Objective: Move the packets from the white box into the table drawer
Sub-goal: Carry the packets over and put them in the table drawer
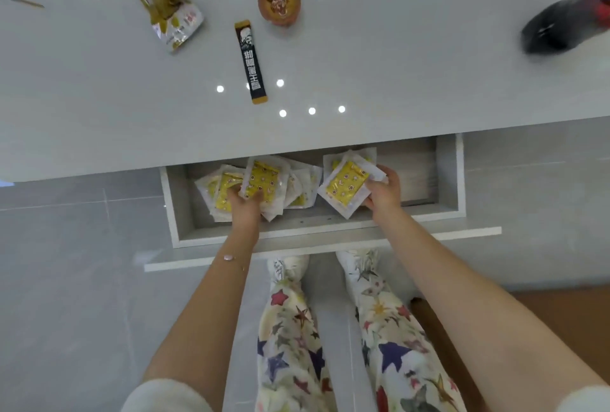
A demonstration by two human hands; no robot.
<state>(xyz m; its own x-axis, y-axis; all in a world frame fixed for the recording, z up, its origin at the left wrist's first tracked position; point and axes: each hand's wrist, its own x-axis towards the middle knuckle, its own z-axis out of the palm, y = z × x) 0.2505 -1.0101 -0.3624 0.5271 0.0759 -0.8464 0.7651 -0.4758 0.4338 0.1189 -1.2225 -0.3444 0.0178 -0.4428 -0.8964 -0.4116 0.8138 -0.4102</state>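
Down in the open drawer (447, 177), both grips are among the packets (298, 187). The left grip (246, 205) has its fingers curled round the near edge of a top packet (260, 180), yellow with white borders, which lies tilted on the heap. More of the heap spreads to either side of this grip. The right grip (383, 192) has fingers and thumb closed on the right edge of a second packet (346, 188), with a few white ones behind it. I cannot tell whether it is lifted off the drawer floor. Just beyond both grips the bench (99, 97) edge overhangs the drawer and hides its back. Farther beyond, on the bench, lie a black sachet (251, 63), a round brown cup (279, 2) and a green snack bag (170, 12). Far to the right lies a dark bottle (558, 28).
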